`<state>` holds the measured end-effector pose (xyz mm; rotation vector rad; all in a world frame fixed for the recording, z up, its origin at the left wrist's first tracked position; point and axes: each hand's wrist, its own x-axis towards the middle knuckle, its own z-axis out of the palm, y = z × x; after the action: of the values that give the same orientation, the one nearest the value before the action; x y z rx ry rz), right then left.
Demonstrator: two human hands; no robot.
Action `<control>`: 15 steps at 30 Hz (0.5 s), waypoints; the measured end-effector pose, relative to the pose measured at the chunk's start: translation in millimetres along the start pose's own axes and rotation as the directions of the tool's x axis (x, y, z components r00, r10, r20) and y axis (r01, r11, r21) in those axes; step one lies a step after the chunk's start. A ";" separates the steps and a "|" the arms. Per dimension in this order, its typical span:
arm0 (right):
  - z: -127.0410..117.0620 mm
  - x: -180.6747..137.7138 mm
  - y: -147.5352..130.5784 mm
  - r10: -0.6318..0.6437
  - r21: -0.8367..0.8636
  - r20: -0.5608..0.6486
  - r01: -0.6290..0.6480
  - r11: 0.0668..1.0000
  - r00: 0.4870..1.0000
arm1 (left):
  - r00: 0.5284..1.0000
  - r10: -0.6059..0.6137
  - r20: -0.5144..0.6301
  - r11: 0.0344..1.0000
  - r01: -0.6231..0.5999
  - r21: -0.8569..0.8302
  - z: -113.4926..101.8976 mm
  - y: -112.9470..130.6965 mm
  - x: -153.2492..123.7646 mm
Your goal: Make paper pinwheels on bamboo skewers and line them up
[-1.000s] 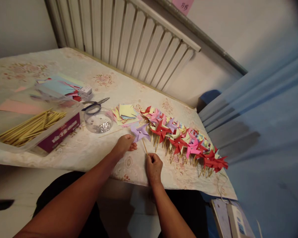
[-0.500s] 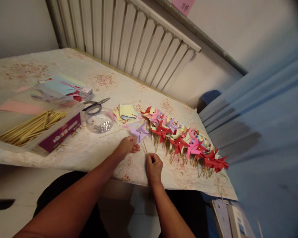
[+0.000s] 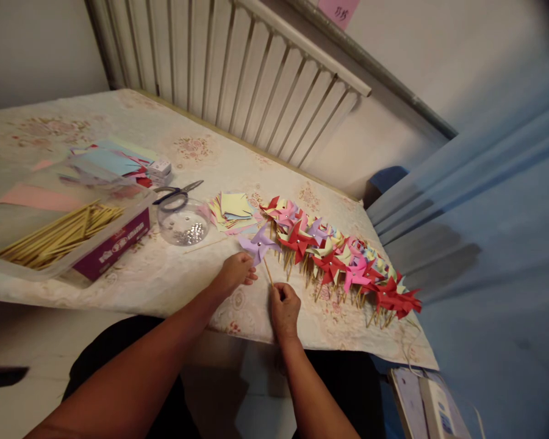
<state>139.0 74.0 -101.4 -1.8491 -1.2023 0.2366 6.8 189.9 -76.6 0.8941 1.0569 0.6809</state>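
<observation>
Your right grip [image 3: 286,308] pinches the stick [image 3: 268,272] of the purple pinwheel [image 3: 258,244] over the table [image 3: 251,311]. Your left grip [image 3: 233,272] curls beside its blades; whether it pinches one, I cannot tell. Clustered pinwheels [image 3: 330,266] sit rightward, paper squares [image 3: 235,204] beyond.

Arms [image 3: 155,360] forward — hands [image 3: 286,311] close together
</observation>
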 end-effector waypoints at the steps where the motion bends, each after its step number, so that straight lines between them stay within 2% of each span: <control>1: -0.1 0.1 -0.2 0.002 0.002 0.000 -0.002 1.000 1.000 | 1.000 0.003 -0.017 1.000 -0.003 0.008 0.0 -0.1 -0.1; 4: -0.4 0.3 -1.0 0.012 0.006 0.001 -0.012 1.000 1.000 | 1.000 0.008 -0.027 1.000 -0.008 0.017 0.3 -0.2 -0.8; 15: -0.4 -0.2 -1.1 0.008 0.010 0.008 -0.008 1.000 1.000 | 0.998 -0.021 0.060 0.999 0.024 -0.041 5.0 -2.7 0.4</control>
<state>138.4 73.8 -100.4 -1.8463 -1.1970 0.2539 11.8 187.5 -78.0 0.8598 0.9951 0.6520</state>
